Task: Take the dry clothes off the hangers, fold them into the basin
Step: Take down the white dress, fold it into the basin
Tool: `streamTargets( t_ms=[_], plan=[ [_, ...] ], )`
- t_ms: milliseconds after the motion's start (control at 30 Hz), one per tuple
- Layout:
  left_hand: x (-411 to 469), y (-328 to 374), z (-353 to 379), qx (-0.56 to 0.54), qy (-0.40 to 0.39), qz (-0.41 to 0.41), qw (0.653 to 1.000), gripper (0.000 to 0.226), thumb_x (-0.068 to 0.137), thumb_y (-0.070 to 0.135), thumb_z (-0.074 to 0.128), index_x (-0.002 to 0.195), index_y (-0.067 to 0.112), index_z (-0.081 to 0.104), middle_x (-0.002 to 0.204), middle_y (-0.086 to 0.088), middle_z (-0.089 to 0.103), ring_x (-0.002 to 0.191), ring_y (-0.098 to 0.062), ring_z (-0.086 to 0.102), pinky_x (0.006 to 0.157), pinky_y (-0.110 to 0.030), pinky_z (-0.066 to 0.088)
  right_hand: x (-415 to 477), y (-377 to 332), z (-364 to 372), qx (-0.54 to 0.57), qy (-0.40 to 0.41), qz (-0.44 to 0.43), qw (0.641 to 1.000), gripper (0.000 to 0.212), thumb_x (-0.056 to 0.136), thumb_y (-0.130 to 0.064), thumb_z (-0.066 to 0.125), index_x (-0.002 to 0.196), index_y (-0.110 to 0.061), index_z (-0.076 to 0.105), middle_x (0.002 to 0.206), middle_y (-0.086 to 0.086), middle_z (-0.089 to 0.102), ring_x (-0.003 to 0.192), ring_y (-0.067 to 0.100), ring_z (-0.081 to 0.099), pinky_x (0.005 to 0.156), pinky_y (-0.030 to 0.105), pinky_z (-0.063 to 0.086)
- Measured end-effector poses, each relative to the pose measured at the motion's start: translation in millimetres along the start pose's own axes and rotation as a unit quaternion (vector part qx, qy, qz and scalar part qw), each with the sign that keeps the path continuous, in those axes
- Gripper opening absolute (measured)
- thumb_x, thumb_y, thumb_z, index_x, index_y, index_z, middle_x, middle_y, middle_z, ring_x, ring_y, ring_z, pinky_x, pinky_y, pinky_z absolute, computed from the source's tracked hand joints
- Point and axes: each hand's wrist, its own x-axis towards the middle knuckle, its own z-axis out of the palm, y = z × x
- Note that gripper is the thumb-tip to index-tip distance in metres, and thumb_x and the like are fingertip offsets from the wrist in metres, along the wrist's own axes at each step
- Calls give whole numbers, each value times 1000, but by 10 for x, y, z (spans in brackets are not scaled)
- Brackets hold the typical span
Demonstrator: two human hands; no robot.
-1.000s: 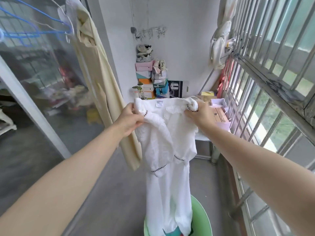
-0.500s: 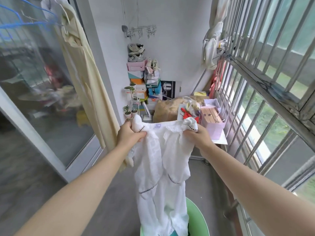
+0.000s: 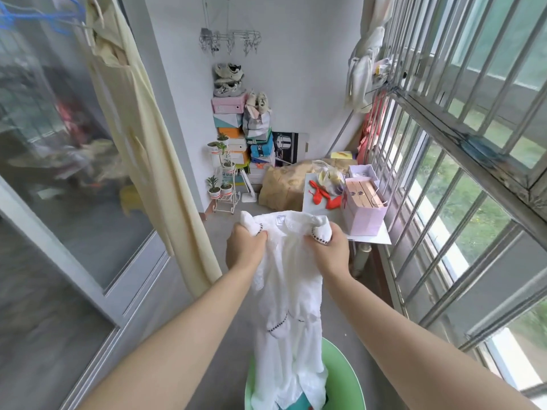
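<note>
Fold step: left hand (image 3: 244, 248) and right hand (image 3: 327, 252) each pinch a shoulder of the white dress (image 3: 288, 306), hem hanging into the green basin (image 3: 346, 377). Next likely: fold it in half, then lower it in.

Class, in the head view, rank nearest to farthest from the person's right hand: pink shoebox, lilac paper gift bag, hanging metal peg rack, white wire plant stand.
From the right hand, gripping the white garment:
1. Lilac paper gift bag, on the table, right.
2. White wire plant stand, floor, ahead left.
3. Pink shoebox, top of the box stack.
4. Metal peg rack, hanging highest.
</note>
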Motion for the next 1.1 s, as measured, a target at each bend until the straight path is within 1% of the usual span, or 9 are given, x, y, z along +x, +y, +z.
streamTargets(
  t_ms=[167, 233, 333, 500, 633, 733, 867, 1000, 1100],
  plan=[
    [-53, 134, 117, -92, -44, -2, 995, 41, 70, 27, 66, 104, 6, 59, 101, -13, 67, 97, -31, 64, 84, -40, 52, -61, -30, 241, -1, -61, -33, 998, 19, 80, -15, 72, 96, -17, 62, 83, -8, 64, 75, 4, 58, 63, 17, 42],
    [-62, 180, 148, -164, -97, 3, 982, 43, 60, 30, 61, 98, 10, 65, 93, -12, 71, 91, -29, 68, 83, -46, 55, -59, -49, 281, 8, -89, -50, 995, 22, 80, -15, 73, 98, -16, 61, 90, -2, 66, 79, 6, 59, 67, 19, 46],
    [-35, 188, 142, -241, -213, 16, 947, 39, 67, 28, 65, 102, 12, 70, 97, -16, 72, 95, -29, 69, 89, -50, 54, -27, -115, 244, 41, -127, -32, 991, 22, 83, -6, 68, 96, -21, 58, 91, -1, 64, 82, 9, 60, 70, 19, 48],
    [-8, 154, 46, -303, -369, 85, 875, 48, 76, 18, 76, 120, 5, 60, 100, -11, 72, 95, -21, 68, 85, -31, 55, 45, -213, 154, 129, -251, 81, 956, 20, 89, -10, 47, 104, -9, 61, 91, 5, 58, 86, 14, 54, 75, 24, 43],
    [13, 117, 63, -219, -307, 119, 919, 35, 67, 6, 78, 101, 4, 69, 91, -10, 72, 85, -18, 67, 79, -31, 54, 74, -271, 59, 102, -299, 81, 945, 41, 88, -25, 38, 117, -13, 65, 118, 11, 65, 104, 15, 57, 96, 31, 44],
    [26, 149, 66, -187, -240, 122, 945, 32, 66, 8, 62, 97, 4, 66, 85, -9, 67, 80, -20, 63, 71, -32, 50, 55, -334, 3, 68, -269, 37, 960, 44, 90, -33, 35, 121, -19, 65, 122, 3, 65, 109, 12, 55, 98, 32, 40],
    [53, 433, -93, -201, -263, 167, 929, 30, 70, 3, 61, 100, 2, 62, 85, -7, 63, 78, -16, 61, 68, -27, 50, 96, -242, -172, 112, -187, 8, 976, 52, 70, -16, 54, 121, -23, 62, 113, -5, 64, 112, 15, 54, 94, 28, 42],
    [21, 866, -366, -238, -288, 220, 901, 29, 85, -12, 52, 95, 14, 60, 88, -1, 63, 77, -6, 64, 65, -18, 53, 31, 10, -401, 72, -325, -5, 943, 75, 70, -8, 61, 139, -28, 42, 133, 9, 56, 124, 34, 49, 104, 56, 37],
    [-58, 1179, -491, -281, -296, 245, 879, 29, 88, -12, 50, 95, 15, 58, 86, -2, 63, 74, -7, 64, 67, -23, 56, -40, 90, -442, 68, -367, 26, 927, 77, 73, -15, 71, 142, -25, 37, 139, 1, 53, 131, 22, 47, 109, 46, 36]
  ],
)
